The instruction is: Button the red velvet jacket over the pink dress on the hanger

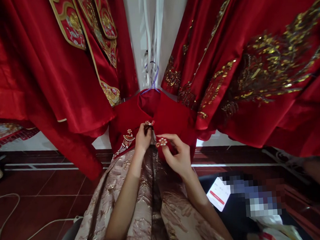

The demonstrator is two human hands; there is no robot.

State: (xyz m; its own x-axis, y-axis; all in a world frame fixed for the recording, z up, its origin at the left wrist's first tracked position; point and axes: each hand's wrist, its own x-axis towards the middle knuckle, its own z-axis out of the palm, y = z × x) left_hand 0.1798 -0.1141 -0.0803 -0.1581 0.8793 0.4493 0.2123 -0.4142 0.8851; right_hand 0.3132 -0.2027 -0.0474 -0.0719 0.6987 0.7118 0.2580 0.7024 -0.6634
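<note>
A red velvet jacket (173, 113) hangs in front of me on a purple hanger (154, 83). My right hand (178, 153) is closed, pinching a beaded flower button (162, 141) at the jacket's front edge between thumb and fingers. Just left of it, my left hand (144, 137) is closed on the opposite front edge, beside a second beaded flower fastener (148, 123). A pearl-and-bead tassel ornament (127, 140) decorates the jacket's left side. Pinkish-gold brocade fabric (127, 195) spreads below the jacket, under my forearms.
Red satin garments with gold embroidery (73, 23) hang at left, and sequinned ones (271, 61) at right. A white rack bar (234, 164) runs low across the back. A pale cable (33, 236) lies on the tiled floor. A lit phone (219, 194) is at lower right.
</note>
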